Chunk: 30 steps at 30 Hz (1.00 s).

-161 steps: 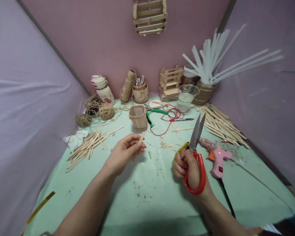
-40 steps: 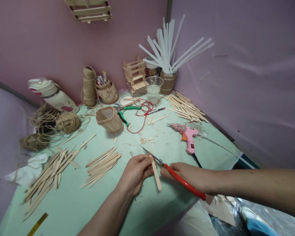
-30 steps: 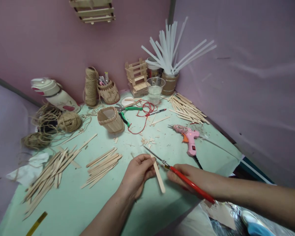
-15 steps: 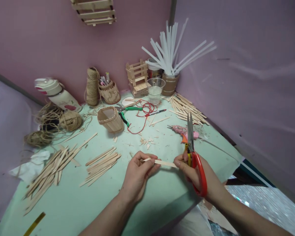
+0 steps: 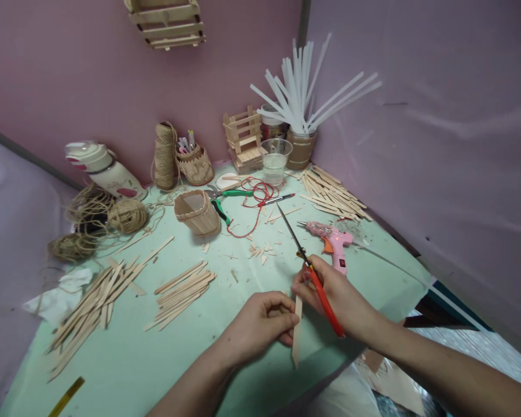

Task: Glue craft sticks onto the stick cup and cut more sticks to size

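Observation:
My left hand (image 5: pixel 267 324) pinches a flat wooden craft stick (image 5: pixel 297 336) between thumb and fingers. The stick points toward me, and its near end is cut to a slant. At its far end, the fingertips of my right hand (image 5: pixel 325 286) touch or pinch it. Red-handled scissors (image 5: pixel 322 298) rest in that same right hand, their blades pointing up and left and seemingly together. Beyond my hands, small wood offcuts (image 5: pixel 260 252) are scattered on the green table cover (image 5: pixel 252 278). A pink glue gun (image 5: pixel 336 243) lies just past my right hand.
Craft sticks lie in a loose pile (image 5: pixel 99 307), a smaller row (image 5: pixel 184 295) and a back-right heap (image 5: pixel 334 194). A stick-covered cup (image 5: pixel 197 214), green-handled pliers (image 5: pixel 219 211), red cord (image 5: pixel 256 194), a plastic cup of water (image 5: pixel 275 165), twine (image 5: pixel 128 215) and a bottle (image 5: pixel 108 171) stand or lie farther back.
The craft stick has swung from lying crosswise to pointing toward me. My left hand has moved right and nearer; the scissors in my right hand now tilt to the left.

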Available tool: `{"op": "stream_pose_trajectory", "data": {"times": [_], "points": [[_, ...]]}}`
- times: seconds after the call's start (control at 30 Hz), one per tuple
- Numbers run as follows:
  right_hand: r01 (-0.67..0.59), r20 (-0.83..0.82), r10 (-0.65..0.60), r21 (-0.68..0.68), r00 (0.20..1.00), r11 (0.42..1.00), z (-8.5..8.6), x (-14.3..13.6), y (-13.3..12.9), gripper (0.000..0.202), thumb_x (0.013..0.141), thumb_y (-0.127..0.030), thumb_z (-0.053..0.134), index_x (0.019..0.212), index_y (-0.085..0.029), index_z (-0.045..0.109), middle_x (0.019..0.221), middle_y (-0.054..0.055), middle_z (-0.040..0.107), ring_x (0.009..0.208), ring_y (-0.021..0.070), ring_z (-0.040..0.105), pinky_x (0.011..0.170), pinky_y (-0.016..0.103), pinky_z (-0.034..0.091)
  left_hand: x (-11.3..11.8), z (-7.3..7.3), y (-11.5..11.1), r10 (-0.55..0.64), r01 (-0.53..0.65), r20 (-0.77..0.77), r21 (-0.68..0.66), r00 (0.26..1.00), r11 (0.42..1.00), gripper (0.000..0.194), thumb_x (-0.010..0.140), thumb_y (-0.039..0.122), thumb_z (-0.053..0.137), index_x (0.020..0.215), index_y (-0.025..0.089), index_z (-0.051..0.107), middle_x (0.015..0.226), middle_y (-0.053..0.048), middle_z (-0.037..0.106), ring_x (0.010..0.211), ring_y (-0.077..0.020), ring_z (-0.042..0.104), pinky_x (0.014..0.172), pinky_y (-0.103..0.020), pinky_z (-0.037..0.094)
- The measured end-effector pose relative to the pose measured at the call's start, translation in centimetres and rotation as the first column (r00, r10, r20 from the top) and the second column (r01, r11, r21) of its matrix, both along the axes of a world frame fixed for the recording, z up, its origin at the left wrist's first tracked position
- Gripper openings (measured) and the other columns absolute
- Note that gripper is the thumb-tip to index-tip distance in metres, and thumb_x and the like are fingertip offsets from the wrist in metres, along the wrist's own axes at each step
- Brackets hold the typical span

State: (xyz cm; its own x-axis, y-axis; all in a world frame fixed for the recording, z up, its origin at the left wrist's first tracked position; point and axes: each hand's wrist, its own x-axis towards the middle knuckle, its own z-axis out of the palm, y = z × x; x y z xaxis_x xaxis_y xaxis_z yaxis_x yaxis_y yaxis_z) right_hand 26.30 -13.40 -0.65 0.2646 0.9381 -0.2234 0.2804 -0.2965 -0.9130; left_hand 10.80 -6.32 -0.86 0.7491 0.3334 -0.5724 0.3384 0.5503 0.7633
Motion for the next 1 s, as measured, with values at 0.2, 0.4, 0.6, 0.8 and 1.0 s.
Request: {"op": "stream_pose_trajectory", "data": {"times": [0.2,0.4,0.6,0.8,1.0], "points": [[-0.147,0.118,0.171,-0.192,0.978,0.97,1.4,0.4,-1.0,0.029,0.085,-0.044,0.054,0.078,-0.024,0.034,0.07,-0.005,0.05,0.062,0.0136,0.046,0.058,0.026,0.037,-0.3,0.4,1.9,0.277,-0.273,0.024,0.259,0.961,0.926,0.022,0.074,0.037,0.067,0.075,0.015,0.061,0.066,-0.001,0.061,0.051,-0.0072,0.049,0.052,-0.019,0.04],[-0.317,0.028,0.358,-0.402,0.933,0.859,2.8,0.0,-2.3,0.03,0.084,-0.047,0.054,0.081,-0.023,0.037,0.073,-0.002,0.053,0.063,0.0139,0.045,0.055,0.025,0.033,-0.7,0.6,2.6,0.433,-0.44,0.09,0.28,0.897,0.853,0.023,0.075,0.037,0.066,0.081,0.016,0.06,0.07,0.001,0.06,0.05,-0.007,0.047,0.052,-0.019,0.039],[-0.324,0.029,0.363,-0.39,0.931,0.862,3.1,-0.5,-2.0,0.029,0.084,-0.046,0.054,0.079,-0.023,0.036,0.073,-0.002,0.052,0.065,0.0146,0.046,0.056,0.026,0.033,-0.7,0.5,2.2,0.369,-0.39,0.127,0.321,0.921,0.863,0.023,0.076,0.038,0.066,0.083,0.017,0.062,0.067,0.001,0.058,0.055,-0.0097,0.053,0.056,-0.022,0.045],[-0.333,0.041,0.38,-0.399,0.924,0.854,3.4,-0.6,-1.8,0.03,0.083,-0.047,0.054,0.08,-0.023,0.035,0.077,0.0,0.054,0.069,0.0169,0.05,0.059,0.027,0.034,-0.6,0.8,1.9,0.325,-0.355,0.143,0.341,0.935,0.871,0.022,0.078,0.037,0.064,0.084,0.017,0.06,0.07,0.001,0.056,0.061,-0.0113,0.055,0.059,-0.023,0.049],[-0.342,0.036,0.389,-0.408,0.921,0.847,3.9,-0.5,-1.7,0.029,0.081,-0.045,0.056,0.08,-0.023,0.037,0.075,-0.001,0.054,0.067,0.0159,0.048,0.056,0.026,0.032,-1.0,0.5,2.1,0.272,-0.303,0.136,0.352,0.953,0.885,0.019,0.083,0.035,0.06,0.087,0.017,0.058,0.072,0.001,0.056,0.062,-0.0107,0.055,0.061,-0.023,0.048]]}}
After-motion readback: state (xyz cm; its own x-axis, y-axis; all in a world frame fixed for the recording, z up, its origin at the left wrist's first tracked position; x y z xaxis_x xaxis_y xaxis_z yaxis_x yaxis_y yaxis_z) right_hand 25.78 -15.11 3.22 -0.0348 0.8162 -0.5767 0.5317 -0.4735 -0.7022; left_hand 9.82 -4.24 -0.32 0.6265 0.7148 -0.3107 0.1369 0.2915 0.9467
